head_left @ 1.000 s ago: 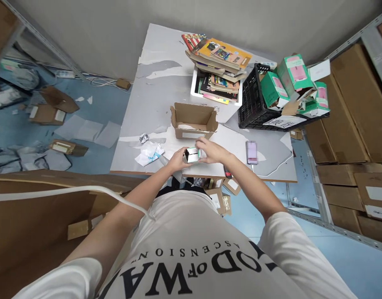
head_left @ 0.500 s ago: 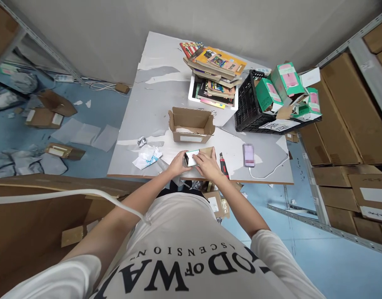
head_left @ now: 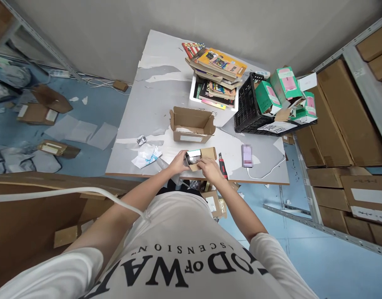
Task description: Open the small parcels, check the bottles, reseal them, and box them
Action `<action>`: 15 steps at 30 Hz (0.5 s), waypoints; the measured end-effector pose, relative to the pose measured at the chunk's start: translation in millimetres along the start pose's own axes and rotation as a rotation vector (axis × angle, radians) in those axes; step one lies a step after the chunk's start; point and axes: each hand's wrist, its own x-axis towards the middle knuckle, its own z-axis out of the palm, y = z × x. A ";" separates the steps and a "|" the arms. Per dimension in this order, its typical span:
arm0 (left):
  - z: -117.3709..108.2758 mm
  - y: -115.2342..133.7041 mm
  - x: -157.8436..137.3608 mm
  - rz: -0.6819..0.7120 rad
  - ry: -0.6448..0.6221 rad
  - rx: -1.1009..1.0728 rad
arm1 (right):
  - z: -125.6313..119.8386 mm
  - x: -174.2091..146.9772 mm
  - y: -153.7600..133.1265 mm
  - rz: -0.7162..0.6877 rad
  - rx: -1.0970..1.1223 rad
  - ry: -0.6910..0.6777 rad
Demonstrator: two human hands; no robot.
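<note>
- A packing room or storeroom, it seems.
- Right: a metal rack (head_left: 361,81) stacked with brown cartons (head_left: 349,118).
- Middle: a bench (head_left: 161,95) with a patchy, peeling top, carrying a utility knife (head_left: 223,167), an open cardboard box (head_left: 193,137), a white bin (head_left: 223,118) of books (head_left: 223,62) and a black plastic crate (head_left: 248,114) of green boxes (head_left: 265,99).
- Left: blue floor (head_left: 105,106) littered with cardboard packages (head_left: 36,114) and grey bags (head_left: 45,162).

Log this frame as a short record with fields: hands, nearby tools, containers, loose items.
Left hand: holds a small box by its left end
Right hand: fingers at the small box's near side; grip unclear
Tool: utility knife, right of the right hand
Containers: open carton beyond the hands; white bin with books; black crate with green boxes
Loose items: phone; crumpled paper
</note>
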 end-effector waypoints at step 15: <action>-5.5 3.4 2.7 0.024 -0.031 0.088 | -30.0 43.1 5.0 0.109 -0.009 -0.004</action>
